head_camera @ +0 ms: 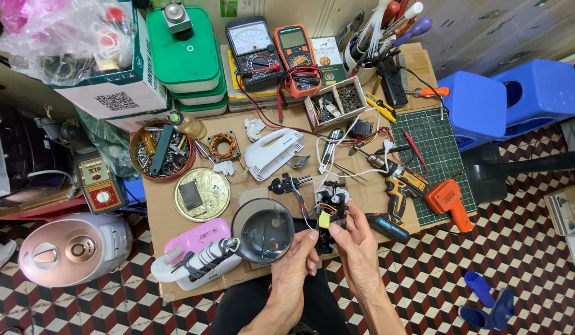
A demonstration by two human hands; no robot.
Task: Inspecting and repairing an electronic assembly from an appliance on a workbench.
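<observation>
Both hands grip a small motor assembly (329, 214) upright over the tabletop's (169, 226) near edge: the left hand (298, 263) pinches its lower left, the right hand (355, 248) clasps its right side. A dark round magnifier (263, 230) sits just left; beyond lie a yellow drill (402, 186) and white mixer housing (272, 154).

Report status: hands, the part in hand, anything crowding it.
Left hand and right hand both grip the small motor assembly. Held above the bench edge. Magnifier lens close at left, cordless drill at right.

Bare forearms without sleeves, left hand (293, 267) and right hand (355, 248) ungloved, dark trousers.
</observation>
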